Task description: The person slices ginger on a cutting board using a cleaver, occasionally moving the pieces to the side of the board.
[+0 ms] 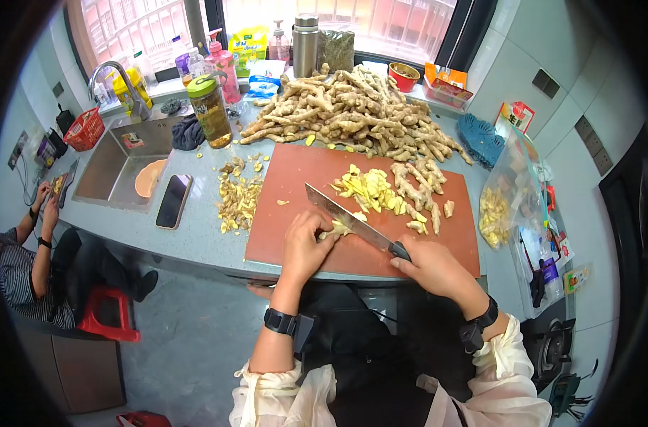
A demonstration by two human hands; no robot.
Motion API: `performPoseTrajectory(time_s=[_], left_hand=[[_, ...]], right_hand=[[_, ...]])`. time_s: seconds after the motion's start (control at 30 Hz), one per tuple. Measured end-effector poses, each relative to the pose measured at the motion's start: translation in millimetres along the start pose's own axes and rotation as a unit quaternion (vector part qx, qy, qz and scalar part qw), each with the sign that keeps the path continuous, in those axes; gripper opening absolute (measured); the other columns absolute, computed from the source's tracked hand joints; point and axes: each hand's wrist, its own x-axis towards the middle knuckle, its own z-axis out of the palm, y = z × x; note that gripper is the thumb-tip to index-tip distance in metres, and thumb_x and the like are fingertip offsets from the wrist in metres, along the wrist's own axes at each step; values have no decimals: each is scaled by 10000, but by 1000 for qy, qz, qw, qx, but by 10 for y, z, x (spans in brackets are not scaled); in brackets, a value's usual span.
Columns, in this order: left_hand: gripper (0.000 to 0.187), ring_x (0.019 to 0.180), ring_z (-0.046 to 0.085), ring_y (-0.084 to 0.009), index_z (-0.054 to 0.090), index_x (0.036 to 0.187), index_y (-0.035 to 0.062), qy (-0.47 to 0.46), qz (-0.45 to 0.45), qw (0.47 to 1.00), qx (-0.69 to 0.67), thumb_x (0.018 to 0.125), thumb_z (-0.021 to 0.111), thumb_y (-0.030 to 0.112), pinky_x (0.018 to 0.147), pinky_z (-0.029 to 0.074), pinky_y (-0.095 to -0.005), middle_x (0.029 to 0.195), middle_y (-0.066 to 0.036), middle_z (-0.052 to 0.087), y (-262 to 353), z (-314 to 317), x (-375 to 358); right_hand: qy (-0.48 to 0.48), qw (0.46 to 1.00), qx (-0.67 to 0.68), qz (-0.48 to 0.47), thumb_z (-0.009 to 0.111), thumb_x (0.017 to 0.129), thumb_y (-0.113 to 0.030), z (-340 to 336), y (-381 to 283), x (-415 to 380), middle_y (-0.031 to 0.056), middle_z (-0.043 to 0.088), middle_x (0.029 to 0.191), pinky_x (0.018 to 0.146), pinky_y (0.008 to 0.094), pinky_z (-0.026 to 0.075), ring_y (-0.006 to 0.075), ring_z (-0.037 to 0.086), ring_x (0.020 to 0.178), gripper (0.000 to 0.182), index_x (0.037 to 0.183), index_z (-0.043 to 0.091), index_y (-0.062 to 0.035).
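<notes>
My right hand [432, 265] is wrapped round the dark handle of a kitchen knife [349, 217], whose broad blade slants up to the left over the reddish-brown cutting board [288, 178]. At the blade's left side my left hand [306, 242] presses a piece of ginger [336, 229] onto the board with bent fingers. Beyond the blade lies a heap of yellow ginger slices [370, 188]. Several whole ginger roots [418, 185] rest to its right on the board. The underside of the held ginger is hidden by my fingers and the blade.
A large ginger pile [352, 110] covers the counter behind the board. Peelings and scraps [237, 196] lie left of it, near a phone [174, 201] and a sink [110, 167]. A plastic bag of slices [498, 206] stands right. Another person [36, 263] sits at far left.
</notes>
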Motion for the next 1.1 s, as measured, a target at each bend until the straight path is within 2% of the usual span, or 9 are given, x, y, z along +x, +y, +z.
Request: performPoseTrajectory(time_s=[0.33, 0.63, 0.73, 0.8, 0.83, 0.9, 0.93, 1.0, 1.1], left_hand=[[226, 868, 635, -294, 645, 836, 27, -6, -5, 1000, 19, 775, 859, 67, 765, 510, -394, 884, -101, 651, -5, 7, -16], [225, 885, 643, -284, 639, 850, 25, -7, -4, 1000, -12, 780, 849, 67, 781, 517, -380, 892, -93, 662, -64, 29, -2], [216, 853, 608, -313, 637, 843, 41, -11, -25, 1000, -9, 776, 838, 84, 765, 488, -430, 857, -91, 617, -16, 20, -13], [221, 853, 608, -314, 641, 847, 41, -16, -35, 999, -4, 773, 842, 96, 764, 488, -428, 861, -93, 620, -7, 17, -22], [227, 853, 609, -314, 645, 852, 41, -17, -44, 999, -1, 770, 846, 107, 762, 488, -427, 866, -94, 622, -4, 15, -15], [236, 852, 608, -316, 652, 862, 41, -20, -45, 999, 14, 764, 851, 120, 760, 489, -427, 868, -96, 622, -9, 10, -11], [246, 851, 608, -317, 658, 873, 41, -24, -49, 998, 28, 758, 856, 132, 759, 489, -427, 870, -97, 623, -10, 14, 0], [255, 853, 606, -321, 667, 891, 42, -29, -18, 998, 50, 755, 858, 142, 759, 489, -429, 885, -101, 628, 32, 0, 2], [266, 860, 616, -311, 685, 938, 44, -40, 29, 995, 89, 756, 857, 133, 756, 501, -413, 924, -101, 644, 75, -7, 7]], right_hand=[[38, 999, -10, -20, 627, 1012, -284, 256, -179, 372, 259, 701, 931, 817, 557, 527, 475, 680, 927, 306, 1052, 548, 9], [-3, 1000, 7, 17, 643, 1005, -293, 154, 252, -83, 246, 708, 940, 826, 556, 521, 469, 684, 928, 311, 1064, 562, 1], [53, 996, 54, -35, 647, 1007, -306, 253, 447, 18, 237, 704, 919, 834, 563, 511, 476, 677, 932, 308, 1065, 574, -13], [107, 991, 61, -44, 654, 1009, -298, 267, 478, 92, 195, 678, 824, 756, 509, 528, 410, 693, 818, 296, 1058, 572, -18], [109, 991, 61, -45, 654, 1009, -298, 239, 462, 82, 195, 678, 824, 756, 509, 528, 410, 693, 818, 296, 1058, 572, -18], [42, 967, 245, 53, 656, 1017, -278, 128, 413, 34, 107, 634, 734, 623, 399, 516, 254, 660, 651, 263, 1036, 573, -29], [44, 967, 244, 51, 656, 1017, -278, 114, 425, 10, 107, 634, 734, 623, 399, 516, 254, 660, 651, 263, 1036, 573, -29], [31, 923, 378, 58, 659, 1022, -267, 150, 473, -83, 22, 590, 707, 537, 301, 461, 115, 578, 574, 235, 1028, 575, -47], [25, 927, 370, 51, 654, 1028, -269, 147, 580, -178, -5, 590, 717, 522, 282, 454, 89, 571, 571, 219, 1059, 610, -57]])
